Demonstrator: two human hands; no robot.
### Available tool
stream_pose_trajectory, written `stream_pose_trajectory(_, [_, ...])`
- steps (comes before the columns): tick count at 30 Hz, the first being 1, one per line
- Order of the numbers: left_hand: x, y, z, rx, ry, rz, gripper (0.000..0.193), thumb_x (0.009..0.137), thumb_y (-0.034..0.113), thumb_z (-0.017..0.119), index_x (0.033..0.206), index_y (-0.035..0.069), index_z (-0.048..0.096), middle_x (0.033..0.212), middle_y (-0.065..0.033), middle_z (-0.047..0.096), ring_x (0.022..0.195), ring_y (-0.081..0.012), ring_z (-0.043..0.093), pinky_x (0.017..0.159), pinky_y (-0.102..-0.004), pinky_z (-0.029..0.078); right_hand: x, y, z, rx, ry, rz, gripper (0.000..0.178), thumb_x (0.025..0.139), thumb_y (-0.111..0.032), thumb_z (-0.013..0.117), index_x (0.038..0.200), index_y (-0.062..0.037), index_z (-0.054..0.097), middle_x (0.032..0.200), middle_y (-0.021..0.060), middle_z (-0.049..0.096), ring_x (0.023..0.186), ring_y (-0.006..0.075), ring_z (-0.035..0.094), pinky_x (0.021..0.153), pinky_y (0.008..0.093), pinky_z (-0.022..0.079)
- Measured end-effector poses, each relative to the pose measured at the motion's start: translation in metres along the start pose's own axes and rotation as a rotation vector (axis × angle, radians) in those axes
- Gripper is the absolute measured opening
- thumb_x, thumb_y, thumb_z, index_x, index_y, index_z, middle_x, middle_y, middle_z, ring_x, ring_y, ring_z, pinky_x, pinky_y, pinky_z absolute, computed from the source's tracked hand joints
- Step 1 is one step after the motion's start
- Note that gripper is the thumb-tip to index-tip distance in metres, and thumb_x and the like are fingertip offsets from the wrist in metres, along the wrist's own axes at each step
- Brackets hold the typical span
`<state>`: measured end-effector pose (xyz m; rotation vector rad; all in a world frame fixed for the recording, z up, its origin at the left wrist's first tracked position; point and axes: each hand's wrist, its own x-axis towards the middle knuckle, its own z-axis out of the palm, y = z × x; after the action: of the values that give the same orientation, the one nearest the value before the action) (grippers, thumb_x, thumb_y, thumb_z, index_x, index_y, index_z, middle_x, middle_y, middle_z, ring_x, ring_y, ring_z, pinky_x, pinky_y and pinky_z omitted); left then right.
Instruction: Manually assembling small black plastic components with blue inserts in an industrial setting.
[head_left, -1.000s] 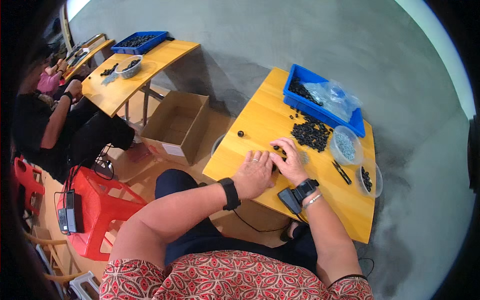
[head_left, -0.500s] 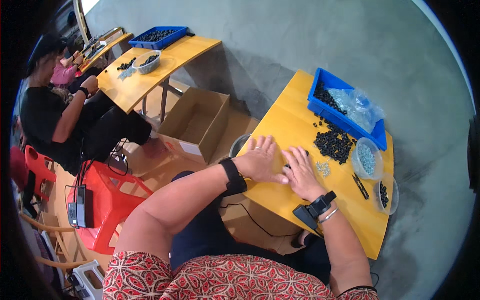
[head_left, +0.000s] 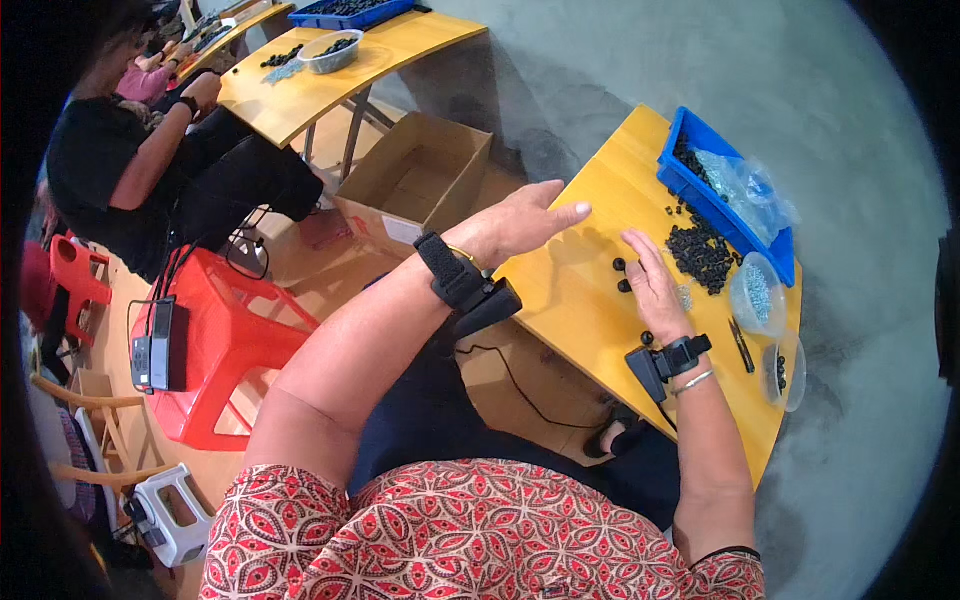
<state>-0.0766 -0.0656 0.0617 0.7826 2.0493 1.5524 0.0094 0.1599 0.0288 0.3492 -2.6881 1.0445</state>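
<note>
The left hand (head_left: 520, 222) is hovering flat over the near-left edge of the desk (head_left: 580, 310), palm down, fingers straight and pressed side by side, thumb tucked under; its grip is apart and holding nothing. A black band (head_left: 450, 272) is wrapping its wrist, and the forearm is running back toward the lower left. The right hand (head_left: 655, 288) is lying palm down on the desk, fingers stretched toward the far side, its grip also apart and empty. A black band with a small box (head_left: 668, 360) is sitting on that wrist.

Two loose black beads (head_left: 621, 275) are lying on the desk just left of the right hand's fingers, between the two hands. A heap of black beads (head_left: 700, 255) is sitting just beyond the fingertips, to the right. Farther right a blue tray (head_left: 690, 185) is holding more beads and a clear bag (head_left: 750, 185). Two clear bowls (head_left: 757, 295) are standing right of the right hand.
</note>
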Motion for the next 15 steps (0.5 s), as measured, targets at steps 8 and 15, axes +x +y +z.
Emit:
stream_pose_trajectory(8, [-0.033,-0.036,0.029,0.56,0.115,0.112,0.056,0.083,0.029,0.053,0.127,0.001,0.033,0.127,-0.0188,0.039,0.12,-0.0334,0.035,0.097,-0.0396,0.031,-0.054,-0.048,0.004,-0.373,-0.149,-0.017,0.056,0.078,-0.022,0.057,0.128,-0.0098,0.035,0.136,0.0206,0.018,0.124,0.0429,0.017,0.102,0.0478,0.017])
stream_pose_trajectory(15, [-0.041,-0.045,0.061,0.929,0.262,0.103,0.057,0.079,0.039,0.052,0.123,0.007,0.038,0.128,-0.0174,0.035,0.116,-0.0395,0.032,0.089,-0.0526,0.031,-0.075,-0.049,0.015,-0.627,-0.195,-0.044,0.046,0.084,-0.029,0.046,0.127,-0.0154,0.038,0.134,0.0204,0.023,0.121,0.0456,0.018,0.101,0.0514,0.016])
